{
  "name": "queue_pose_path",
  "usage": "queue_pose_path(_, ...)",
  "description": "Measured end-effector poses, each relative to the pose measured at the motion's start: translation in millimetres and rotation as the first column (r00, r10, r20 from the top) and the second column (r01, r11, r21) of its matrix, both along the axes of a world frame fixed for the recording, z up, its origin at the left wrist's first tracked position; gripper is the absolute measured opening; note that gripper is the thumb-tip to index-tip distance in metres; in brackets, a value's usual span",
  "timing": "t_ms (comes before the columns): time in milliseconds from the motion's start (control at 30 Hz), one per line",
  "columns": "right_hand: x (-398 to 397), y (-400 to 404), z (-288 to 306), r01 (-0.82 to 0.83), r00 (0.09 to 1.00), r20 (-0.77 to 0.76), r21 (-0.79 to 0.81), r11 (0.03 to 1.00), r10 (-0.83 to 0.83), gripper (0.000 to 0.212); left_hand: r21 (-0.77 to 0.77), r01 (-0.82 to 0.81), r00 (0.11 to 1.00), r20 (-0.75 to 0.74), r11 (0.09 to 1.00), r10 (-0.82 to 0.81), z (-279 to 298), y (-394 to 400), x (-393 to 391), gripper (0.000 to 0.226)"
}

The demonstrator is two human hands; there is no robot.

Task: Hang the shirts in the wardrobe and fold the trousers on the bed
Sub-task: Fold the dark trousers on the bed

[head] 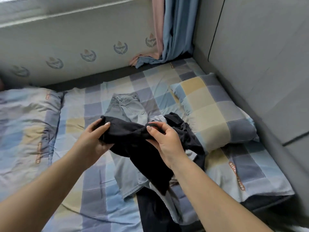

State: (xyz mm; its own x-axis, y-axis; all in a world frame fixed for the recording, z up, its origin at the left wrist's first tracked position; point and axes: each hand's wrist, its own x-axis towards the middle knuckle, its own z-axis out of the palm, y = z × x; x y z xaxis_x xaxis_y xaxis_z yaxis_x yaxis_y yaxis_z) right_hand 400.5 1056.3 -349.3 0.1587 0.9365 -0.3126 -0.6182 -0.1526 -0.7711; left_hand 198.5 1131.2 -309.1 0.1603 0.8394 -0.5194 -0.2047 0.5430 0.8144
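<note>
So far nothing looks folded: both hands, left hand (96,136) and right hand (164,141), grip a black garment (133,148) above pale jeans (127,111) lying mid-bed (93,181)

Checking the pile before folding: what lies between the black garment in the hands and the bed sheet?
In the head view, light blue jeans lie flat on the checked sheet, under the black garment that the left hand and right hand grip.

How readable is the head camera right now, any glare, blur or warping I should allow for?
Head view: soft, even light with no hard shadows; glare whitens the window ledge at top left; wide-angle warping bends the bed and wall toward the edges; the black garment, gripped by the left hand and right hand, shows few fold details.
</note>
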Motion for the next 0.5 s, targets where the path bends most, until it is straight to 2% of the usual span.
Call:
queue_pose_path(67,-11.4,5.0,36.2,-0.001,0.99,0.143,0.094,0.996,-0.012,0.009,0.083,0.081,0.993,-0.089,0.993,-0.073,25.7,-8.4,-19.8,0.047)
queue_pose_path(100,-18.7,7.0,53.8,-0.01,0.973,0.229,0.14,0.99,-0.023,0.009,0.143,0.184,0.968,-0.199,0.972,-0.154,38.3,-13.6,-28.4,0.052)
queue_pose_path(167,-37.6,8.9,89.2,-0.045,0.912,0.406,0.217,0.975,-0.048,0.011,0.291,0.398,0.839,-0.499,0.87,-0.216,64.4,-25.2,-43.6,0.052)
queue_pose_path(233,-60.2,4.1,123.3,-0.092,0.824,0.561,0.259,0.962,-0.072,0.01,0.457,0.535,0.706,-0.704,0.71,-0.079,92.4,-36.4,-55.7,0.05)
queue_pose_path(367,-97.9,-14.0,177.7,-0.178,0.722,0.683,0.34,0.924,-0.112,0.013,0.638,0.663,0.695,-0.719,0.392,-0.002,140.1,-58.2,-67.4,0.061)
queue_pose_path(433,-120.1,-25.0,203.8,-0.214,0.678,0.72,0.386,0.897,-0.148,0.016,0.692,0.641,0.737,-0.676,0.332,-0.014,160.9,-65.2,-71.3,0.061)
queue_pose_path(500,-141.4,-33.4,227.3,-0.257,0.655,0.737,0.424,0.868,-0.166,0.018,0.751,0.564,0.805,-0.593,0.343,-0.023,180.6,-69.5,-77.2,0.048)
